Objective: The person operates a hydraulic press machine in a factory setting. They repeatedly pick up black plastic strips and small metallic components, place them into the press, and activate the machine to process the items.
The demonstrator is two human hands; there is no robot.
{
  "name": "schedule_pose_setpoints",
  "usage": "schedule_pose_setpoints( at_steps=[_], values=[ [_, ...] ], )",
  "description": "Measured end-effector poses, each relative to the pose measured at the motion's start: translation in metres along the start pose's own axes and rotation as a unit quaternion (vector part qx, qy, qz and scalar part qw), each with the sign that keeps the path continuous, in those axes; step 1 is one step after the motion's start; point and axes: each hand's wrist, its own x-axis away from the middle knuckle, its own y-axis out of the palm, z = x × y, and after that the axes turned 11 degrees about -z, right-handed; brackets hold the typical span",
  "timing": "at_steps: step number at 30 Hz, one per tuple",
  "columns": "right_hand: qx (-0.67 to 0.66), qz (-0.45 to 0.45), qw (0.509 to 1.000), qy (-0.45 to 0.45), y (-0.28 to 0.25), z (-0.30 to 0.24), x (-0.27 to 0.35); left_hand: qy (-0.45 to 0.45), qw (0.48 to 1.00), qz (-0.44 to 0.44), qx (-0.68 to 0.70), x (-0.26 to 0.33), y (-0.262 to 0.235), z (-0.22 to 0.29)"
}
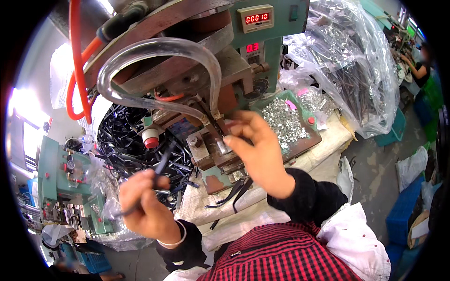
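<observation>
My left hand is closed around a dark strip, whose blurred end sticks up past the fingers. Over the small metal fixture of a green press, my right hand has its thumb and fingertips drawn together at the slot. Whatever sits between those fingertips is too small or hidden to make out. A clear hose loops down to the fixture beside the right hand. Several loose black strips hang over the press base's front edge.
Left of the fixture lies a big heap of black strips, with a red push button in front. Small silvery metal pieces fill a green tray at right. Behind it bulges a large clear plastic bag. Another person works far right.
</observation>
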Motion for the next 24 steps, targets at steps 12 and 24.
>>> schedule_pose_setpoints(
  at_steps=[12, 24],
  values=[
    [0.672, 0.104, 0.732, -0.048, -0.139, 0.043, 0.024, 0.208, 0.927, -0.229, -0.213, 0.022, 0.077, -0.023],
    [0.682, -0.070, 0.716, -0.134, -0.114, 0.039, 0.010, 0.189, 0.935, -0.210, -0.214, 0.028, 0.077, -0.024]
  ],
)
